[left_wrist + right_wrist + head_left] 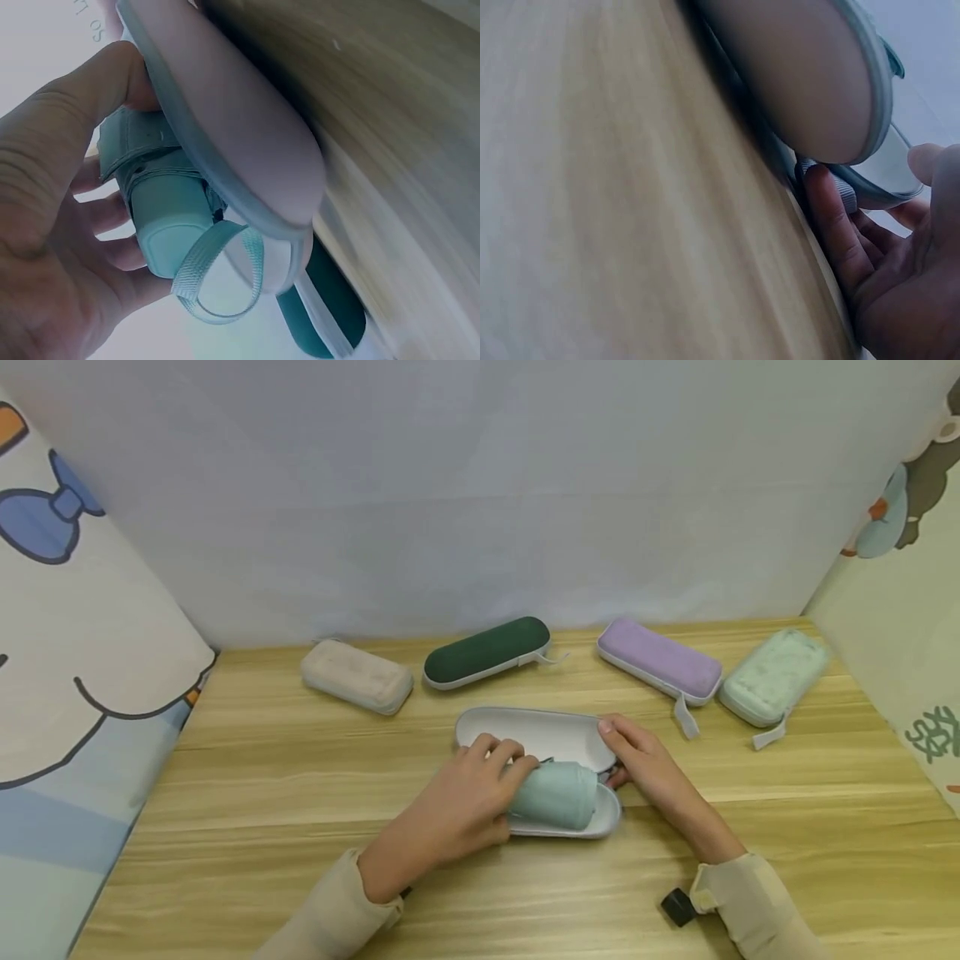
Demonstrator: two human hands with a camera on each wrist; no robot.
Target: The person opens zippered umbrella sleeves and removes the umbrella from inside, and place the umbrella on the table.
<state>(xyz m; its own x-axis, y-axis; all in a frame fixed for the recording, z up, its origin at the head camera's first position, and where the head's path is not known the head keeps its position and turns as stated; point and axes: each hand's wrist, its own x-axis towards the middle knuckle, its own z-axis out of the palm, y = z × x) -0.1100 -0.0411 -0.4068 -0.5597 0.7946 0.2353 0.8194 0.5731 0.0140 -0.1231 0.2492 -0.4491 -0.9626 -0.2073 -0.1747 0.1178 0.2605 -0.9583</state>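
Note:
A hard zip case lies opened out on the table, pale inside, its pinkish shell and grey rim showing in the left wrist view. In its near half sits a folded mint-green umbrella. My left hand grips the umbrella from above, fingers curled over its left part and hiding it. The umbrella's end cap and looped wrist strap show below the thumb, which lies at the case rim. At the case's right end my right hand holds the far half's edge, thumb on the inside; one finger touches a ribbed grey tab.
Behind the opened case lie several closed cases: beige, dark green, purple and patterned mint. A pale wall cloth rises at the table's back edge, with printed panels at both sides.

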